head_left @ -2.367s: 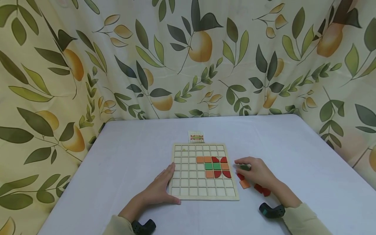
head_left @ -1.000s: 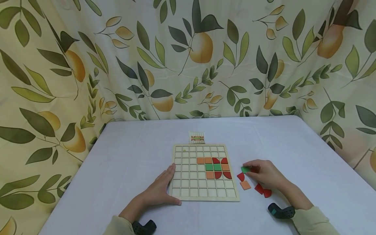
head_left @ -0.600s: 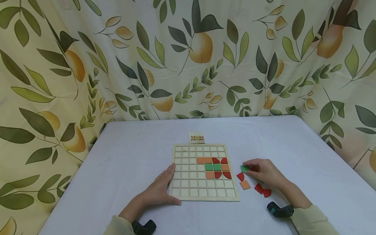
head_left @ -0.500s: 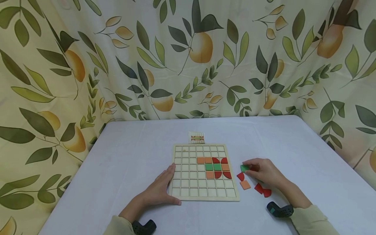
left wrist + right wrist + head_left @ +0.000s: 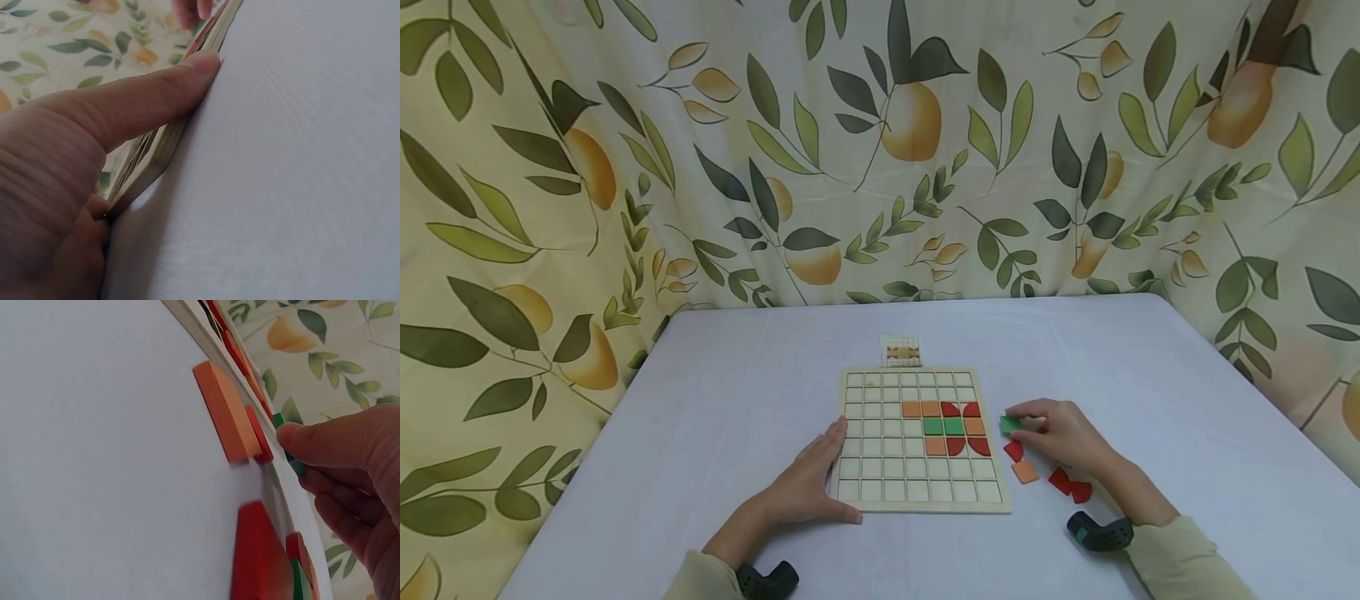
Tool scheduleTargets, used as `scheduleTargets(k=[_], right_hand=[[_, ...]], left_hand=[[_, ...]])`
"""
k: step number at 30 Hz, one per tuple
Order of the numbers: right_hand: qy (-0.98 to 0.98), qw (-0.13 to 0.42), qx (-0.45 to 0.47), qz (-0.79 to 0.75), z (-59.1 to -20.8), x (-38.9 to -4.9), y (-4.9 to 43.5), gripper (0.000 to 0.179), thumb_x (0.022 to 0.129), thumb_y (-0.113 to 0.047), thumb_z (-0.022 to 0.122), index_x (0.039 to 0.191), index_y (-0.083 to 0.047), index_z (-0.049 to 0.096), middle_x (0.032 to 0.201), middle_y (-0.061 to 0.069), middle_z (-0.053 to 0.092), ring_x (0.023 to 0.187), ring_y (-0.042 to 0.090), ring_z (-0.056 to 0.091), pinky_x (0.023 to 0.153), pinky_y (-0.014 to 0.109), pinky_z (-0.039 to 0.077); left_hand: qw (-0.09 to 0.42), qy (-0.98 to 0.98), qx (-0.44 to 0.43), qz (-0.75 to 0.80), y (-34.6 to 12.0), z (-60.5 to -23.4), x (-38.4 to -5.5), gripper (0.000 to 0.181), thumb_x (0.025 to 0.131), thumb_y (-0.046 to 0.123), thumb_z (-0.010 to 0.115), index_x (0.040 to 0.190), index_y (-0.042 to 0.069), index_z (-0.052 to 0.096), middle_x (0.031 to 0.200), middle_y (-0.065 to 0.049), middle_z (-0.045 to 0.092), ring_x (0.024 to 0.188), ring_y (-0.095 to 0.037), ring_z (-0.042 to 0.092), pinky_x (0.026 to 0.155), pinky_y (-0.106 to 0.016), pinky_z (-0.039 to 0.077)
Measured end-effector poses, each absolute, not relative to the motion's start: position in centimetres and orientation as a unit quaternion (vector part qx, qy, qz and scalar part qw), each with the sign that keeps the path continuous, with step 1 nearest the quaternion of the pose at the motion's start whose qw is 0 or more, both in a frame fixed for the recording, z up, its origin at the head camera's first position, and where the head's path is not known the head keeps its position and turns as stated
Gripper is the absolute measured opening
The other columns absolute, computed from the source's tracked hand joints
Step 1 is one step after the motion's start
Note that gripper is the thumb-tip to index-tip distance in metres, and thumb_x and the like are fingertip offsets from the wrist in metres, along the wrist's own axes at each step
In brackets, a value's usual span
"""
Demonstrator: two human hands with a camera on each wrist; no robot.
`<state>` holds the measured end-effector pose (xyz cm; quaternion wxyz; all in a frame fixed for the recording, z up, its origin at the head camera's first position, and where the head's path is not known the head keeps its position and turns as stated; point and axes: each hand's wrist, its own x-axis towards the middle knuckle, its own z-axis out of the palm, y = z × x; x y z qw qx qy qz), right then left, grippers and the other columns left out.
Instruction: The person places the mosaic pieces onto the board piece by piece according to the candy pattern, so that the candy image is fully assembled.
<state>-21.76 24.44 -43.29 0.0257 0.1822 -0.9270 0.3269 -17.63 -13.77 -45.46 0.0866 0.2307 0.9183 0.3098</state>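
Note:
A wooden grid board [image 5: 880,492] lies on the table, with orange, green and red tiles set in its right half. My left hand [image 5: 801,475] rests against the board's left side with its fingers fairly straight; its thumb [image 5: 156,97] lies along the front edge. Just right of the board, my right hand [image 5: 1063,433] pinches a green square tile [image 5: 1010,425] between thumb and fingertips. Below that hand lie a red rounded tile [image 5: 1013,451] and an orange square tile [image 5: 1025,472]. Two more red tiles [image 5: 1070,486] sit near the right wrist.
A small pattern card [image 5: 900,351] lies behind the board's far edge. The right wrist view shows another green piece [image 5: 300,581] beside the red ones, beneath my hand. A fruit-patterned curtain [image 5: 880,167] hangs behind the white table [image 5: 737,375].
My right hand first drew back right from near the board's edge, then came left again with the green tile pinched. The left hand and the board stay put.

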Motion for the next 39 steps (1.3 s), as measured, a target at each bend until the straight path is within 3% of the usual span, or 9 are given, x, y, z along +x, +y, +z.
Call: scheduleTargets(k=[5,8,23,39], right_hand=[[-0.922,0.011,0.169,0.347,-43.2,-21.9,23.6,0.032,0.079,-0.017,0.073,0.109,-0.006,0.068,0.108,0.008,0.064,0.107,0.030,0.054,0.085,0.049,0.046],[-0.923,0.009,0.175,0.342,-43.0,-22.1,23.2,0.032,0.079,-0.016,0.073,0.109,-0.006,0.067,0.108,0.007,0.065,0.108,0.031,0.053,0.088,0.052,0.044],[-0.910,0.004,0.228,0.346,-42.7,-22.8,20.8,0.030,0.080,-0.020,0.073,0.107,-0.008,0.069,0.104,0.003,0.066,0.105,0.029,0.055,0.087,0.051,0.045],[-0.893,-0.005,0.286,0.347,-42.7,-23.3,17.5,0.031,0.082,-0.018,0.070,0.109,-0.003,0.067,0.104,0.002,0.066,0.096,0.019,0.058,0.083,0.038,0.050]], left_hand=[[0.089,0.917,0.230,0.313,-13.8,-45.5,-17.6,0.131,0.054,0.064,0.076,0.148,0.006,0.006,0.153,-0.004,0.005,0.138,-0.016,0.004,0.110,-0.040,0.009],[0.090,0.916,0.229,0.315,-13.8,-45.5,-17.6,0.131,0.054,0.063,0.077,0.148,0.006,0.006,0.153,-0.004,0.005,0.138,-0.016,0.004,0.110,-0.040,0.010],[0.091,0.918,0.228,0.312,-13.8,-45.5,-17.6,0.132,0.053,0.065,0.076,0.148,0.006,0.005,0.153,-0.004,0.005,0.138,-0.016,0.004,0.110,-0.039,0.009],[0.093,0.915,0.230,0.318,-13.9,-45.6,-17.7,0.131,0.054,0.065,0.075,0.148,0.006,0.005,0.153,-0.005,0.004,0.138,-0.016,0.003,0.110,-0.040,0.009]])
